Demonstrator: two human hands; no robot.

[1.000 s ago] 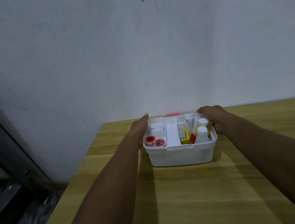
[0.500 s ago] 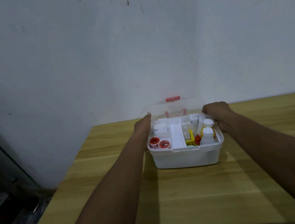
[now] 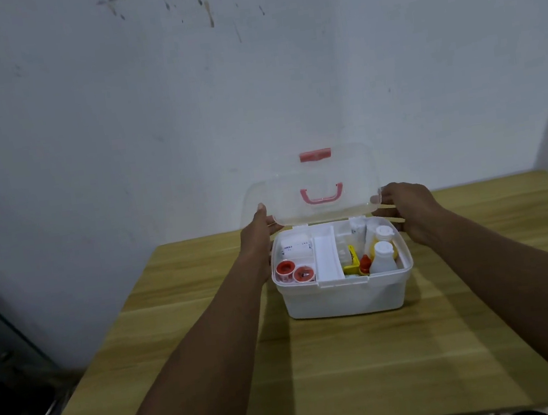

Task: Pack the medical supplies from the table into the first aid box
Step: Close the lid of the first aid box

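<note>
A white first aid box (image 3: 345, 296) stands on the wooden table (image 3: 320, 374). Its clear lid (image 3: 310, 175), with a pink handle and a red latch, stands raised upright behind the box. My left hand (image 3: 257, 233) grips the lid's left edge, and my right hand (image 3: 407, 211) grips its right edge. Inside the box lie two red-centred tape rolls (image 3: 294, 272), a white gauze pack (image 3: 296, 246), white bottles (image 3: 382, 252), a yellow item (image 3: 353, 259) and a small red-capped bottle (image 3: 364, 263).
A stained white wall (image 3: 251, 89) rises right behind the table. Dark clutter (image 3: 7, 378) sits on the floor at the left, beyond the table's left edge.
The lid has swung up from lying back behind the box to standing upright, with both hands rising along its sides. The view has tilted down slightly.
</note>
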